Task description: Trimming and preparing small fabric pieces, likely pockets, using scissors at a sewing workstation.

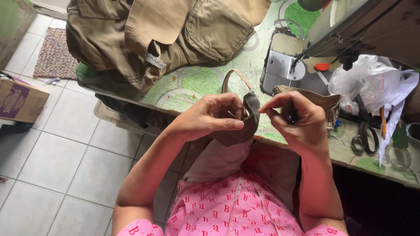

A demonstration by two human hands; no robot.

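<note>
Two hands, left hand [213, 117] and right hand [294, 118], pinch one grey fabric piece [245, 122] with clenched fingers; one scissors [365, 137] nearby.

A: What was the light condition?

B: Soft, even daylight; the floor tiles [57, 148] were bright, with no hard shadows.

A: Any dark zones?

B: Yes. The area under the counter [350, 153] at lower right was near black.

A: Glare?

B: Mild, on the plastic bag [372, 78] and the metal plate [280, 65].

A: Sharpness?

B: Centre was sharp; straight edges bowed toward the corners, and the upper right was slightly soft.
</note>
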